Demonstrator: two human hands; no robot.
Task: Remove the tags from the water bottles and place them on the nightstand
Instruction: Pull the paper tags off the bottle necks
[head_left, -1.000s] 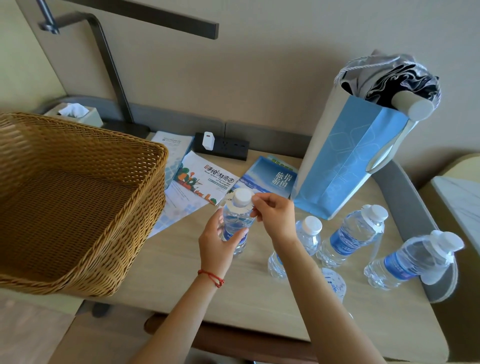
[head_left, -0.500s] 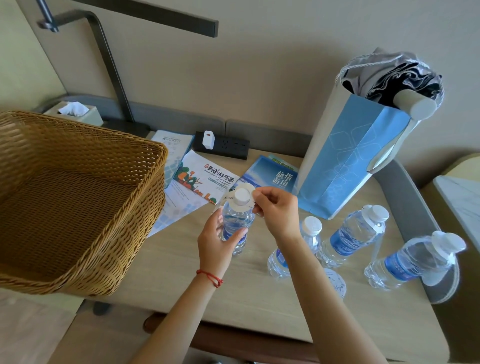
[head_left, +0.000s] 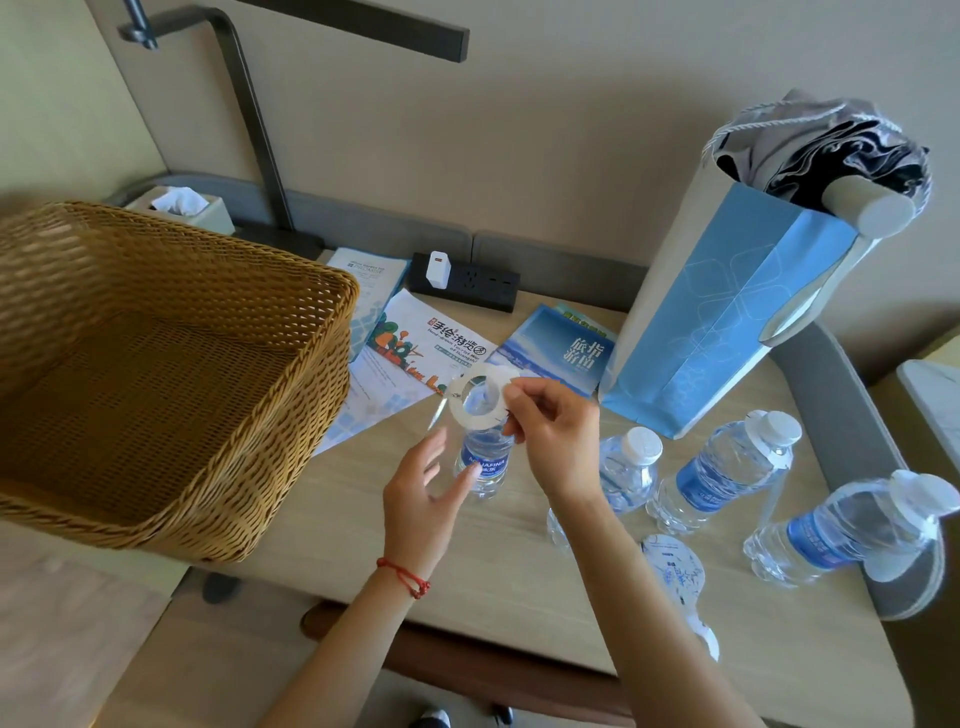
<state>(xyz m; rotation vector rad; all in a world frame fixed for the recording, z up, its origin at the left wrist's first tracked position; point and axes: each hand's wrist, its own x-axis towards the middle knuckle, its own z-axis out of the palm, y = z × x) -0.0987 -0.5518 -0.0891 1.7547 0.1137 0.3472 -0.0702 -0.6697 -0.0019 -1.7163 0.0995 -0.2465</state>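
Observation:
A small water bottle (head_left: 483, 460) with a blue label stands on the wooden nightstand (head_left: 498, 587). My right hand (head_left: 553, 431) pinches a white ring-shaped tag (head_left: 479, 399), held just above the bottle's top. My left hand (head_left: 420, 501) is beside the bottle with fingers spread, one fingertip touching the label. Three more bottles stand to the right: one (head_left: 626, 470) with a bare cap, and two (head_left: 719, 475) (head_left: 847, 527) with tags hanging from their necks. A loose tag (head_left: 672, 566) lies flat near my right forearm.
A large wicker basket (head_left: 322, 374) overhangs the nightstand's left side. Brochures (head_left: 436, 340) and a black power strip (head_left: 465, 280) lie at the back. A blue paper bag (head_left: 722, 322) holding a folded umbrella stands back right. A tissue box (head_left: 182, 205) sits far left.
My right hand has lifted the tag up off the bottle's cap. My left hand has loosened its hold on the bottle and spread its fingers.

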